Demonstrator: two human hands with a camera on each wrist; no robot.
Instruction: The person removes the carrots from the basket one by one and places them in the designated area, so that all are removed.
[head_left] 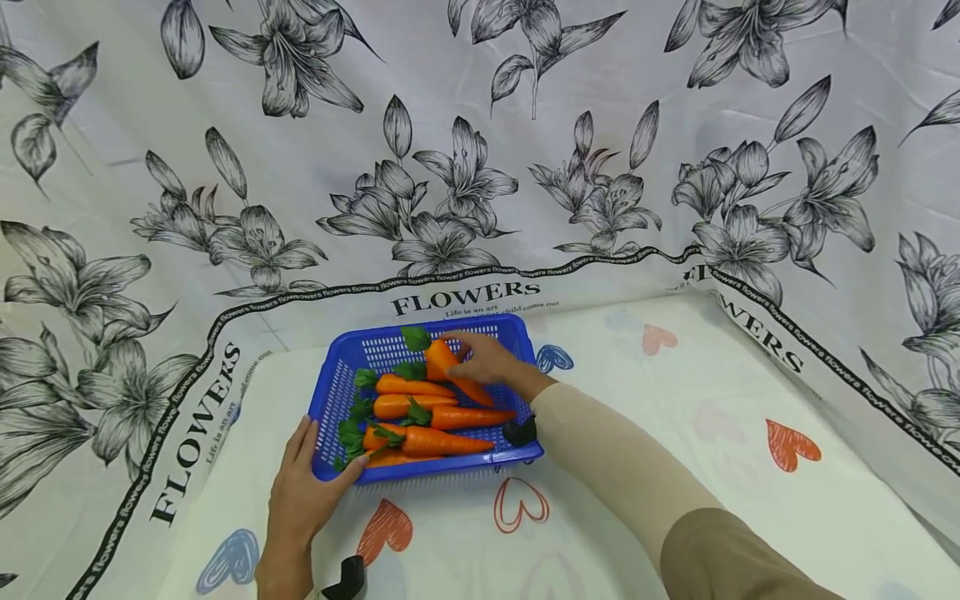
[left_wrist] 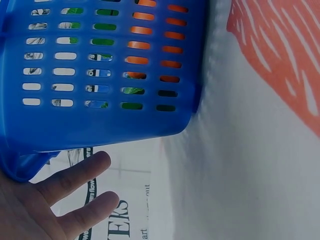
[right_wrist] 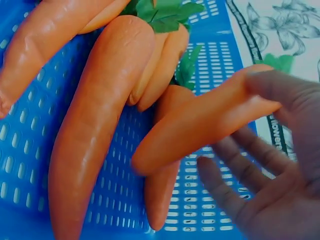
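A blue plastic basket holds several orange carrots with green leafy tops, among them a long carrot and a carrot near the front rim. Above the others, my right hand pinches one carrot by its thick end, between thumb and index finger. The other fingers of that hand spread apart below it. At the basket's near left corner is my left hand, its thumb over the front rim and its fingers along the left side. In the left wrist view two of its fingers look straight and spread.
The basket stands on a white tablecloth printed with red and blue hearts. Behind and at both sides hangs a white curtain with black flower drawings. A black band sits around my right wrist.
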